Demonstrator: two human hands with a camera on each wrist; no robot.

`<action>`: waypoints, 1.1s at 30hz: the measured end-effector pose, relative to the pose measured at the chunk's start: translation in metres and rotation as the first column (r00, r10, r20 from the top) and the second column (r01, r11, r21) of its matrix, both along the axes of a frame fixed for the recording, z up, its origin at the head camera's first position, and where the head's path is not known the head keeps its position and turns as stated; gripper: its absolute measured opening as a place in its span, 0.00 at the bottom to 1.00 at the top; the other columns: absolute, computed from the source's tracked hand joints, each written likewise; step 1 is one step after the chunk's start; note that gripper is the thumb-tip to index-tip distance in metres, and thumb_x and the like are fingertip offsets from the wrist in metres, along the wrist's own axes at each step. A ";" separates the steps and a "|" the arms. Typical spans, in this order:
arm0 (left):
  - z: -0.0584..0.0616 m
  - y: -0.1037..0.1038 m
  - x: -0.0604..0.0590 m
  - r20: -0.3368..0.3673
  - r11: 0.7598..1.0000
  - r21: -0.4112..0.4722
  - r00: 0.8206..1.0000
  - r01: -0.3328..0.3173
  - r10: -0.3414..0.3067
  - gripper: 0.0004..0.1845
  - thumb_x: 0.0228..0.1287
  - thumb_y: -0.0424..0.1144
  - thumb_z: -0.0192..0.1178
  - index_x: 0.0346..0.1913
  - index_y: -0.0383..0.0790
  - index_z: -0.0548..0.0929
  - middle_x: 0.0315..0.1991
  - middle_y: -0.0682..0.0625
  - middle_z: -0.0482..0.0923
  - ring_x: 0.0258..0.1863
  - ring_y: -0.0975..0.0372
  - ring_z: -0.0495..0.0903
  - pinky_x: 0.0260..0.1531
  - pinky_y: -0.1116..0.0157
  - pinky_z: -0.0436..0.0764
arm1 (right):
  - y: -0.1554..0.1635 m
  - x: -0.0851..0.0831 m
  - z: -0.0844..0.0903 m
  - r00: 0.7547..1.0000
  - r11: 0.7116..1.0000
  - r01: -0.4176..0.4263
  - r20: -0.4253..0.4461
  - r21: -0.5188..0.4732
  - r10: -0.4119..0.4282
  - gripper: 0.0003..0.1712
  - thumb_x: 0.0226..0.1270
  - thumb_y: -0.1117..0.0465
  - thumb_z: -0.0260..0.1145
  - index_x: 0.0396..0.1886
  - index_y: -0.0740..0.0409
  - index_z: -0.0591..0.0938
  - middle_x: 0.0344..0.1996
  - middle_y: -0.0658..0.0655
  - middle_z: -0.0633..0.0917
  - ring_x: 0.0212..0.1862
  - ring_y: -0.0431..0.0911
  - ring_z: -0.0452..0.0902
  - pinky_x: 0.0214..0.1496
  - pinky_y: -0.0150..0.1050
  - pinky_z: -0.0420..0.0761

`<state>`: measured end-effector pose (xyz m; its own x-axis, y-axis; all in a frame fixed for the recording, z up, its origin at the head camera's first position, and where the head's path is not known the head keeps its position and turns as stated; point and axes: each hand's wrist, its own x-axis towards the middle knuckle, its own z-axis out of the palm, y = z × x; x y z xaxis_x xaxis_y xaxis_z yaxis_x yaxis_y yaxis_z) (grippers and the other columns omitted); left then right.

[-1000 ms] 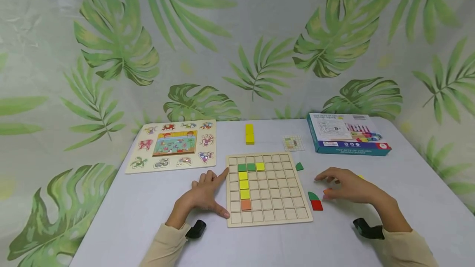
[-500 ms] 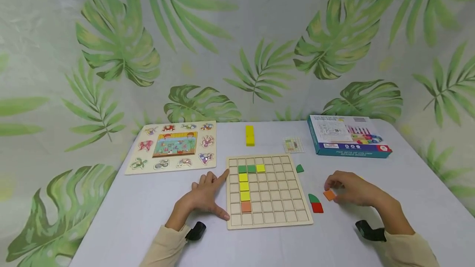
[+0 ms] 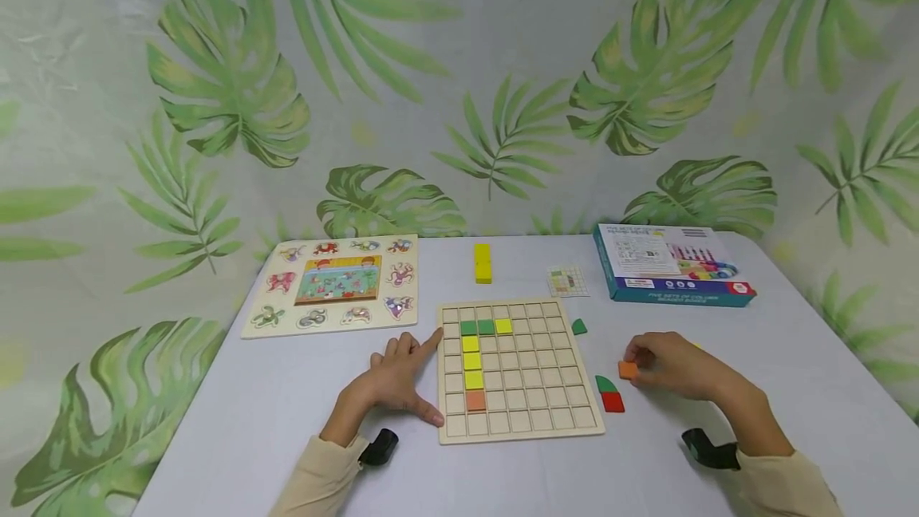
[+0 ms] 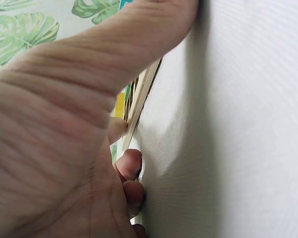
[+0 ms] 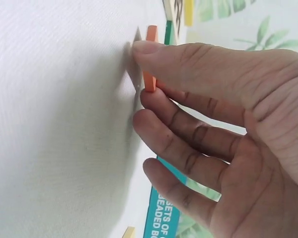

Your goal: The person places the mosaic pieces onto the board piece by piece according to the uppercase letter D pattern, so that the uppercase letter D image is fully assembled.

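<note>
Head view: right hand (image 3: 678, 365) pinches an orange tile (image 3: 628, 370) on the surface (image 3: 287, 405), right of the grid board (image 3: 518, 369); red piece (image 3: 613, 400) lies between.
Left hand: left hand (image 3: 395, 377) rests flat, fingers straight, touching the board's left edge.
Right wrist view: thumb and fingers (image 5: 188, 111) clamp the tile (image 5: 150, 59), edge-on.

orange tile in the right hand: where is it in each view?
Head: orange tile right of centre, pinched at the right hand fingertips, right of the grid board.
Left wrist: not in it.
Right wrist: orange tile top centre, edge-on between thumb and finger.
Shared landmark: the teal box, low in the right wrist view.
</note>
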<state>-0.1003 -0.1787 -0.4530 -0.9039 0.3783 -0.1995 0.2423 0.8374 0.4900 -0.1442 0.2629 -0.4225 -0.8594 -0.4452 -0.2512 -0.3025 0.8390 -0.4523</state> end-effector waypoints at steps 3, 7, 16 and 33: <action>0.001 0.000 0.000 -0.005 1.000 -0.008 1.000 0.005 -0.005 0.72 0.31 0.60 0.83 0.81 0.47 0.51 0.40 0.53 0.54 0.41 0.58 0.54 0.34 0.60 0.51 | -0.004 0.000 0.001 1.000 1.000 0.000 -0.016 0.001 0.000 0.13 0.58 0.59 0.75 0.42 0.55 0.82 0.35 0.48 0.81 0.40 0.45 0.74 0.45 0.44 0.80; -0.002 0.001 0.000 0.015 1.000 -0.002 1.000 0.002 -0.002 0.72 0.31 0.60 0.83 0.81 0.48 0.51 0.42 0.52 0.55 0.42 0.58 0.55 0.35 0.60 0.51 | -0.007 0.003 -0.003 1.000 1.000 -0.010 -0.023 0.007 0.010 0.13 0.60 0.58 0.74 0.42 0.53 0.83 0.33 0.46 0.80 0.38 0.43 0.73 0.41 0.37 0.77; -0.007 0.000 -0.002 0.017 1.000 -0.015 1.000 -0.006 0.006 0.73 0.30 0.60 0.83 0.81 0.49 0.50 0.42 0.51 0.56 0.42 0.56 0.55 0.35 0.59 0.52 | -0.024 0.007 0.002 0.990 0.996 -0.086 -0.111 0.000 0.086 0.13 0.61 0.54 0.74 0.44 0.50 0.83 0.33 0.44 0.80 0.37 0.40 0.73 0.38 0.34 0.76; -0.004 -0.001 -0.003 0.024 1.000 -0.013 1.000 -0.017 0.017 0.73 0.29 0.61 0.84 0.81 0.51 0.51 0.42 0.50 0.57 0.42 0.57 0.55 0.34 0.58 0.52 | -0.075 0.008 0.006 0.973 0.981 -0.192 -0.135 -0.009 0.189 0.14 0.64 0.50 0.72 0.46 0.46 0.83 0.35 0.41 0.79 0.40 0.40 0.74 0.43 0.38 0.77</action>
<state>-0.1034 -0.1800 -0.4567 -0.9051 0.3599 -0.2264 0.2158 0.8476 0.4848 -0.1363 0.1884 -0.4164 -0.7834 -0.6080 -0.1290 -0.5140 0.7505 -0.4153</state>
